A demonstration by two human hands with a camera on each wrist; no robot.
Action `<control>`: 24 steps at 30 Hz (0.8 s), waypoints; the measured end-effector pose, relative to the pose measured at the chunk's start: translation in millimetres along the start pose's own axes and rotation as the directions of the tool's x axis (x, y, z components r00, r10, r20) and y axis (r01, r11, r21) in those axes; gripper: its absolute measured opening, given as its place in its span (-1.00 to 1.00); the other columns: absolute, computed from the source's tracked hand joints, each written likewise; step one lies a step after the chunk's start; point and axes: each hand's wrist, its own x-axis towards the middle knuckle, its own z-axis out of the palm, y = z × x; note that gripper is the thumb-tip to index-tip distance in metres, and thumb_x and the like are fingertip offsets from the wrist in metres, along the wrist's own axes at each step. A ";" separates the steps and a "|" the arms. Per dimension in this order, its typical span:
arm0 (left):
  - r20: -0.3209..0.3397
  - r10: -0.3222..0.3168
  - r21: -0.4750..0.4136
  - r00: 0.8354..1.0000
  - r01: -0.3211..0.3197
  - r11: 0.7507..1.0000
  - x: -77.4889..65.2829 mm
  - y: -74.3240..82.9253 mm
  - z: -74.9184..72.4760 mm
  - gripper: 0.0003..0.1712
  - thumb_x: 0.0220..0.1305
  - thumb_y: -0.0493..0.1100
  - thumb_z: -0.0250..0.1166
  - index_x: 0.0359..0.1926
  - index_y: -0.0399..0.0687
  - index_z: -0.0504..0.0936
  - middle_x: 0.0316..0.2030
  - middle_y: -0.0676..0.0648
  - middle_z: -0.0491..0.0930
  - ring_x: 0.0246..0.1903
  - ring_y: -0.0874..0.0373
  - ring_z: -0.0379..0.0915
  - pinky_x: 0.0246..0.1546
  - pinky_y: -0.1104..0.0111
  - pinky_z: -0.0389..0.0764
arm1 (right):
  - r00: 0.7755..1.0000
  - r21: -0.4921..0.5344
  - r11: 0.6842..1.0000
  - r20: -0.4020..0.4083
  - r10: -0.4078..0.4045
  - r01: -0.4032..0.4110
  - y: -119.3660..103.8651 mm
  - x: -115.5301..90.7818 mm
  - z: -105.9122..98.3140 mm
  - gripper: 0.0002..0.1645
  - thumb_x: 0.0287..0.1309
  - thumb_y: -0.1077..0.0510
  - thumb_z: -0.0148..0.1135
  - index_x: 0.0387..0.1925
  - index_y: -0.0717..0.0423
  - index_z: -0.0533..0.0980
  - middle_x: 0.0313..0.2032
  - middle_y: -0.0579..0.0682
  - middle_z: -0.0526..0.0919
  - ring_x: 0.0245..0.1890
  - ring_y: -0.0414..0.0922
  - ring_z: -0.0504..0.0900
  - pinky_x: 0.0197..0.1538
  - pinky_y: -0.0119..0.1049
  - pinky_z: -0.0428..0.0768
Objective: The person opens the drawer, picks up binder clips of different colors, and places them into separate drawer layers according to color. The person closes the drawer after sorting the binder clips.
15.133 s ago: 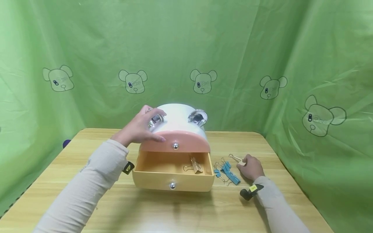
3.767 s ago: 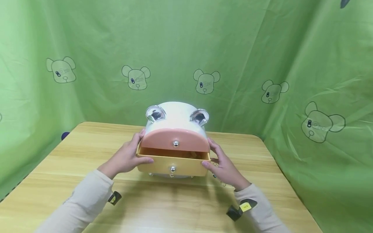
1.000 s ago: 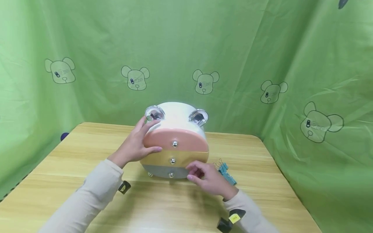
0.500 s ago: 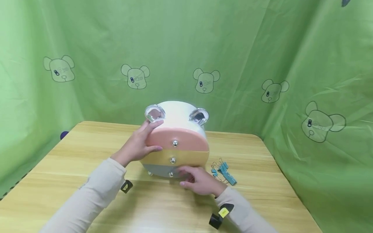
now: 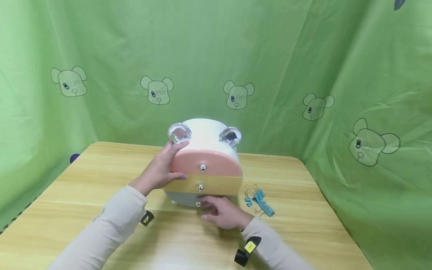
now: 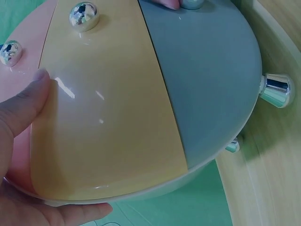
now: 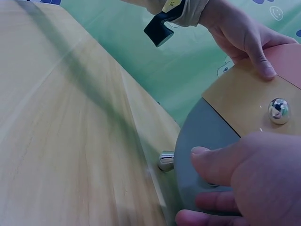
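The box (image 5: pixel 206 135) stands upright on the table (image 5: pixel 297 232), its front facing the person. Three drawers are noted, top to bottom: pink (image 5: pixel 217 164), yellow (image 5: pixel 221 183) and grey (image 5: pixel 182 197). All three fronts appear pushed in, and each bears a silver knob. Two shiny ears (image 5: pixel 230 136) are fixed to the white top; silver feet (image 6: pixel 277 90) support the base.

The left hand (image 5: pixel 156 171) holds the box by its edge on the person's left: the thumb lies across the front, its tip on the yellow drawer, with the fingers spread wide from it along the white shell, just below one ear.

The right hand (image 5: pixel 227 213) is at the grey drawer, palm hiding part of it. Its fingers are loosely bent, with thumb and forefinger apart; the forefinger's tip is at the grey drawer's knob (image 5: pixel 198 204). I cannot tell whether the two touch.

Several blue clips (image 5: pixel 266 207) lie in a cluster on the table, near the box on the person's right. Each sleeve carries a black device (image 5: pixel 241 258) at the wrist. Green curtain (image 5: pixel 202 45), printed with bear heads, surrounds the table behind and at both sides.
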 end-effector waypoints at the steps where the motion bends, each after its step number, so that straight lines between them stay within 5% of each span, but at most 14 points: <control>1: -0.002 0.000 0.001 1.000 0.000 1.000 -0.1 0.2 0.0 0.17 -0.24 -0.22 0.63 0.41 0.17 0.19 0.46 -0.26 0.00 0.16 -0.37 0.32 0.08 -0.22 0.40 | 1.000 -0.003 1.000 0.001 0.003 -0.003 -0.9 0.4 0.3 -0.40 0.21 0.14 0.29 0.28 0.06 0.37 0.10 0.09 0.57 -0.08 -0.01 0.65 -0.05 -0.35 0.61; 11: -0.014 0.014 0.006 1.000 -0.014 1.000 -0.3 -1.5 1.6 0.17 -0.23 -0.21 0.62 0.42 0.19 0.19 0.44 -0.29 0.04 0.13 -0.36 0.35 0.05 -0.22 0.43 | 0.999 -0.064 0.997 0.021 0.032 -0.030 -7.9 4.9 7.1 -0.28 0.22 0.13 0.29 0.38 0.02 0.29 0.07 0.17 0.59 -0.21 -0.23 0.65 -0.10 -0.40 0.60; 24: -0.017 0.012 0.006 1.000 -0.012 1.000 -0.6 -1.5 1.3 0.17 -0.23 -0.21 0.62 0.42 0.20 0.19 0.44 -0.27 0.03 0.12 -0.35 0.37 0.04 -0.22 0.44 | 0.999 -0.081 0.996 -0.025 0.019 -0.021 -6.6 6.1 13.0 -0.32 0.19 0.14 0.32 0.33 0.05 0.35 0.04 0.14 0.60 -0.19 -0.16 0.67 -0.11 -0.37 0.62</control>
